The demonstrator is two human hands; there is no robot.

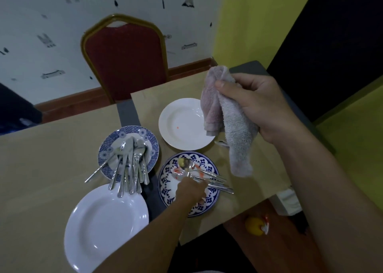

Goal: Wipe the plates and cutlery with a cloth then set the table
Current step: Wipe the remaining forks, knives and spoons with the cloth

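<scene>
Fingers (226,85) curl: right hand (256,104) round cloth (235,127), left hand (190,190) on cutlery (209,177), over tan table (51,158), red chair (128,59) beyond.

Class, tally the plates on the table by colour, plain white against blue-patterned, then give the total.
Plain white plates: 2
Blue-patterned plates: 2
Total: 4 plates

Head-high, down over table (51,148), seemingly close
</scene>
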